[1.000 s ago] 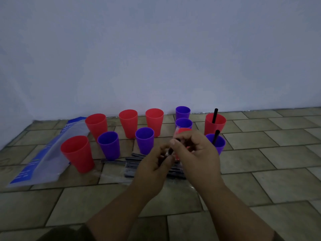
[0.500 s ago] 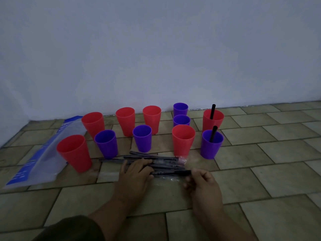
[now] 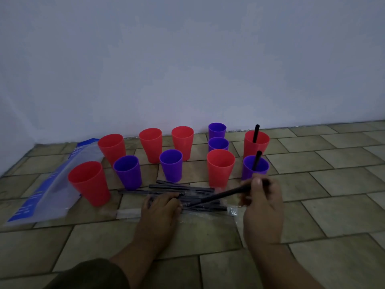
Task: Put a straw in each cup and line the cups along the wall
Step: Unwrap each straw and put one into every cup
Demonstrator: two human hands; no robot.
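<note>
A black straw (image 3: 220, 194) is pinched between the thumb and fingertips of the right hand (image 3: 263, 205). It slants down to the left, its low end over the pile of straws (image 3: 187, 187) that lies just in front of the cups. The left hand (image 3: 160, 208) rests on that pile with its fingers laid out flat, gripping nothing. The pile sits on a clear plastic wrapper (image 3: 208, 219) spread on the floor (image 3: 333, 205). Behind it stand 11 upright cups in a loose cluster, 6 red and 5 purple. 2 of them, at the right end, hold a straw: the red cup (image 3: 251, 149) nearer the wall and the purple cup (image 3: 248, 171) in front of it, just beyond the right hand's fingers. The floor is laid with olive-brown rectangular tiles with dark joints. The plain pale wall (image 3: 187, 59) meets it just behind the back cups and turns a corner at the far left. A blue and clear bag (image 3: 52, 190) lies flat on the left, beside the leftmost red cups; the pale lettering on its blue band is too blurred to read. To the right of the cups the tiles run along the wall to the edge of view. A dark sleeve (image 3: 93, 274) covers the left forearm.
</note>
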